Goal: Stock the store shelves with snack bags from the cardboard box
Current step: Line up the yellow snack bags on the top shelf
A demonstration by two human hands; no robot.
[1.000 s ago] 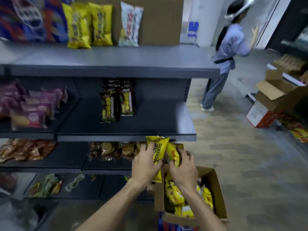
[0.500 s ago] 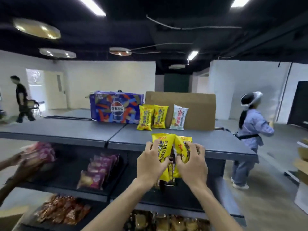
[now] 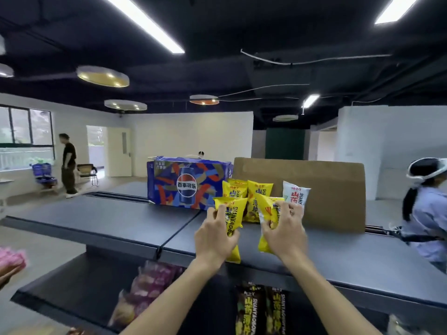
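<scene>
My left hand (image 3: pixel 214 238) grips a yellow snack bag (image 3: pixel 233 215) upright over the grey top shelf (image 3: pixel 121 218). My right hand (image 3: pixel 284 232) grips a second yellow snack bag (image 3: pixel 267 209) just to its right; the two bags are a little apart. Behind them several yellow bags (image 3: pixel 242 189) and one white bag (image 3: pixel 296 195) stand on the shelf against a cardboard sheet (image 3: pixel 333 189). The cardboard box the bags came from is out of view.
A blue cola carton (image 3: pixel 183 182) stands on the top shelf, left of the yellow bags. Lower shelves hold pink bags (image 3: pixel 150 284) and dark bags (image 3: pixel 261 310). A person in light blue (image 3: pixel 428 213) stands at right, another person (image 3: pixel 69 165) far left. Someone's hand with pink bags (image 3: pixel 11 262) enters at left.
I lifted both yellow bags from the box up to the top shelf, and my view rose with them. My hands have now moved apart, separating the two bags.
</scene>
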